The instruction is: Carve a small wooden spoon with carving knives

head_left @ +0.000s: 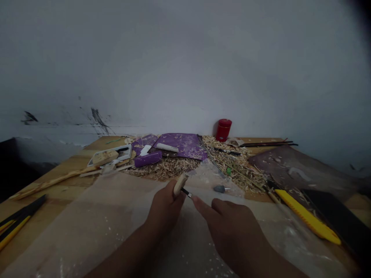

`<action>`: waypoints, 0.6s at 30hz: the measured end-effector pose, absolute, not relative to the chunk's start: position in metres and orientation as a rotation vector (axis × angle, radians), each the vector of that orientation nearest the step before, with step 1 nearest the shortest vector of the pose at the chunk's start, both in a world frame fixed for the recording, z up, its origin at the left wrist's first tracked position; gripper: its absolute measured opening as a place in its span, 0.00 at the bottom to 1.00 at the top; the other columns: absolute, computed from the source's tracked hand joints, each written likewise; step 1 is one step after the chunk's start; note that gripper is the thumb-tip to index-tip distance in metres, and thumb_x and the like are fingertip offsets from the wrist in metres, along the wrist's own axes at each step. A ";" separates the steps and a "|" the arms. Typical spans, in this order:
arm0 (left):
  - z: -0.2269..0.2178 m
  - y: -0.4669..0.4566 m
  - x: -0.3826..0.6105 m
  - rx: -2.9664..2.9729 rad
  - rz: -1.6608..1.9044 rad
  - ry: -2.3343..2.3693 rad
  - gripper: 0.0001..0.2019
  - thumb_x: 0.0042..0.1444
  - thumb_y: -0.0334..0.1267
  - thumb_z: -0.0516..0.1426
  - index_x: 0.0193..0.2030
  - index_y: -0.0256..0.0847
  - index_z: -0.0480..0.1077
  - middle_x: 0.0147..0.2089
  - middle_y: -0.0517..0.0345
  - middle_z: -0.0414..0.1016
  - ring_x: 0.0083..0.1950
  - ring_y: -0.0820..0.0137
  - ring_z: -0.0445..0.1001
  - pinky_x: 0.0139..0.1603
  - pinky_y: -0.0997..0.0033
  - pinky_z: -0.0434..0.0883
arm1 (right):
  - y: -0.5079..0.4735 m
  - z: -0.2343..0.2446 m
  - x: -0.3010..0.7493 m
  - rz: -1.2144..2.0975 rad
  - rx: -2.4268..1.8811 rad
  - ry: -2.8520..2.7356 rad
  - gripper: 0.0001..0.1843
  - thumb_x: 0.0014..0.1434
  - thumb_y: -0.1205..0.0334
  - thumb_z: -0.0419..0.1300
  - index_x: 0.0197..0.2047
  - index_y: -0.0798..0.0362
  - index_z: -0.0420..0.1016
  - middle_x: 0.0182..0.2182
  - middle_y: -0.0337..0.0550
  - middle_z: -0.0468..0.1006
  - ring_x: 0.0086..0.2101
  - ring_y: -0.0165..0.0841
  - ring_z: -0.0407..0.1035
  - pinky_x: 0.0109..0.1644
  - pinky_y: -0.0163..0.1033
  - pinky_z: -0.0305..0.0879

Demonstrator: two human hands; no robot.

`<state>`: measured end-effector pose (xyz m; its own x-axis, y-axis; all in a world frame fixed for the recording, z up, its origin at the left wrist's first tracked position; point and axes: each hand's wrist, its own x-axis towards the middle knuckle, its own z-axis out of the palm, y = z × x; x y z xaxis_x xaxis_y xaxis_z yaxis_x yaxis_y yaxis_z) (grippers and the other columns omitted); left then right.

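My left hand [165,208] grips a small carving tool with a pale wooden handle [180,185] and a thin dark metal shank [186,192]. The handle sticks up out of my fist. My right hand [232,231] lies just to the right, its fingers apart and its index fingertip at the tool's metal end. That hand holds nothing. A small grey grinding bit [219,189] lies on the plastic sheet [87,227] beyond my right hand.
Wood shavings [232,166] cover the far table, with purple mats [181,144], a white tray [110,154] and a red canister [223,130] by the wall. A yellow utility knife [307,216] lies right; a long wooden stick [52,183] lies left.
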<state>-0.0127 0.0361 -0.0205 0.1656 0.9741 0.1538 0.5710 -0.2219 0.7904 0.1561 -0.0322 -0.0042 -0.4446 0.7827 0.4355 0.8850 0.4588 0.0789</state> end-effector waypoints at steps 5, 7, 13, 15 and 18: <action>-0.021 0.034 -0.008 1.796 0.925 1.444 0.02 0.49 0.33 0.51 0.29 0.42 0.62 0.25 0.64 0.64 0.28 0.71 0.62 0.29 0.74 0.56 | -0.031 -0.011 0.151 -0.401 -1.410 -2.359 0.28 0.46 0.74 0.51 0.53 0.55 0.67 0.22 0.43 0.72 0.19 0.37 0.68 0.21 0.38 0.54; -0.020 0.033 -0.006 1.744 0.918 1.454 0.02 0.48 0.31 0.50 0.29 0.41 0.63 0.25 0.64 0.64 0.28 0.71 0.62 0.29 0.74 0.57 | -0.030 -0.015 0.148 -0.390 -1.402 -2.327 0.27 0.47 0.74 0.51 0.52 0.55 0.68 0.22 0.43 0.71 0.19 0.37 0.67 0.20 0.38 0.54; -0.018 0.032 -0.004 1.614 0.977 1.464 0.02 0.47 0.32 0.51 0.27 0.41 0.63 0.26 0.63 0.67 0.29 0.71 0.64 0.28 0.75 0.59 | -0.028 -0.025 0.141 -0.386 -1.358 -2.278 0.26 0.50 0.75 0.50 0.53 0.58 0.65 0.23 0.44 0.71 0.20 0.38 0.67 0.21 0.39 0.56; -0.018 0.032 -0.003 1.568 0.998 1.443 0.02 0.47 0.32 0.51 0.29 0.41 0.64 0.27 0.62 0.68 0.30 0.70 0.65 0.28 0.75 0.59 | -0.028 -0.028 0.139 -0.386 -1.331 -2.258 0.25 0.50 0.75 0.50 0.53 0.59 0.65 0.23 0.45 0.71 0.20 0.38 0.67 0.20 0.39 0.57; -0.017 0.031 -0.002 1.494 1.031 1.389 0.04 0.47 0.32 0.52 0.31 0.41 0.65 0.29 0.61 0.70 0.31 0.70 0.66 0.29 0.75 0.61 | -0.027 -0.032 0.135 -0.376 -1.309 -2.212 0.24 0.51 0.76 0.48 0.52 0.61 0.66 0.22 0.46 0.70 0.20 0.38 0.67 0.21 0.39 0.58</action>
